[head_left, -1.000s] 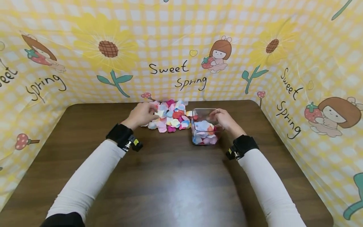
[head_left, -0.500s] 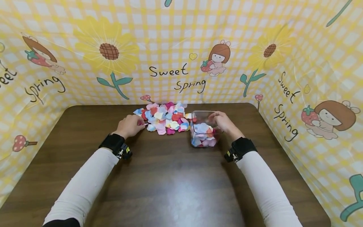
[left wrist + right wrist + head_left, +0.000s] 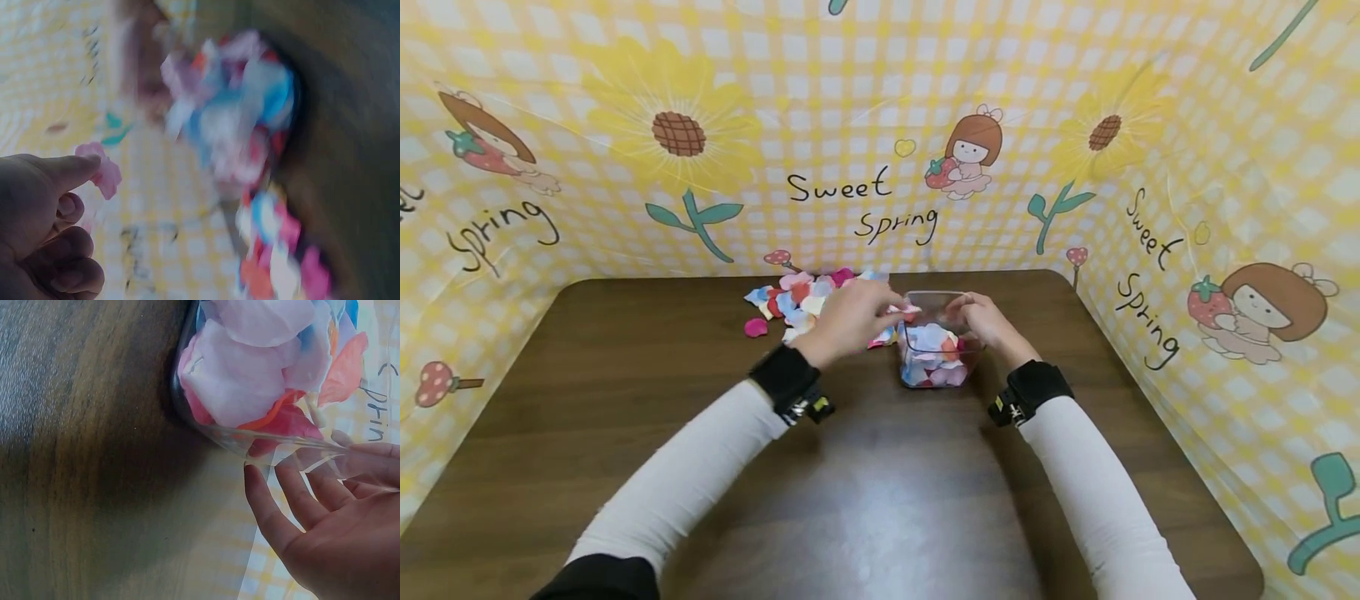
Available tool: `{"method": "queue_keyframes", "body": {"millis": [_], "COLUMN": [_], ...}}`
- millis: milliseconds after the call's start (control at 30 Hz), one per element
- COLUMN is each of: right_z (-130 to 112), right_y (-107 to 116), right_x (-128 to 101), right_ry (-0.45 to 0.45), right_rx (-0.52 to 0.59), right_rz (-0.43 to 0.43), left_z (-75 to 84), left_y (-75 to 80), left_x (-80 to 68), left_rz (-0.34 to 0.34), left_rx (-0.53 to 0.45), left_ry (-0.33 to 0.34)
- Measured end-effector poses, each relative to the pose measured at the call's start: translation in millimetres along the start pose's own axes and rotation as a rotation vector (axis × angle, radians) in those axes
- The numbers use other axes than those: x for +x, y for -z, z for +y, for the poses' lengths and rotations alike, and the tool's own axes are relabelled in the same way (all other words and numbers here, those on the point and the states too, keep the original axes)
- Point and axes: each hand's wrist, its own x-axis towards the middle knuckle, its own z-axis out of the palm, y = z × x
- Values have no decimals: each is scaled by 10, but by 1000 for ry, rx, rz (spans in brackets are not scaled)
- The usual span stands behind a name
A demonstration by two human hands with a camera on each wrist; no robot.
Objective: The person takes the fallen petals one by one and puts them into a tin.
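Left hand [image 3: 850,319] is up over the right edge of the petal pile [image 3: 797,298], right next to the rim of the clear box [image 3: 936,343], and it's pinching a pink petal [image 3: 103,172] between thumb and fingers (the left wrist view is super blurry but you can make out the petal at the thumb tip). Right hand [image 3: 983,321] is on the far right side of the box, fingers [image 3: 294,500] pretty much straight and resting flat against the clear wall, thumb over the rim as far as I can tell. The box sits on the brown table [image 3: 625,400] toward the far edge, just right of the pile, and it's already partly full of pink, white, blue and orange petals. One stray magenta petal [image 3: 755,327] lies by itself a bit left of the pile. Yellow checked backdrop [image 3: 850,125] with sunflowers and "Sweet Spring" wraps around the far side and both sides of the table.
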Motion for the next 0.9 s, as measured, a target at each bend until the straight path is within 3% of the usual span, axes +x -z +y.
{"method": "queue_keyframes", "body": {"millis": [133, 233, 367, 467, 567, 667, 800, 900], "right_z": [0, 1, -11, -103, -102, -45, 15, 10], "right_y": [-94, -118, -46, 23, 43, 25, 17, 20], "right_x": [33, 45, 24, -41, -40, -30, -17, -9], "right_ry": [12, 11, 1, -27, -41, -18, 11, 9], "right_rx": [-1, 14, 42, 61, 64, 30, -9, -17], "right_rz": [-6, -21, -31, -55, -69, -57, -40, -39], "left_z": [86, -5, -298, -642, -1043, -1346, -1534, -1590], "left_y": [-146, -56, 205, 358, 440, 461, 418, 375], "left_x": [25, -55, -198, -359, -580, -799, -939, -937], "left_rz": [-89, -71, -22, -17, -64, -150, -264, -287], "left_rx": [17, -6, -1, 57, 94, 110, 101, 82], "left_ry": [4, 45, 125, 242, 384, 531, 658, 713]}}
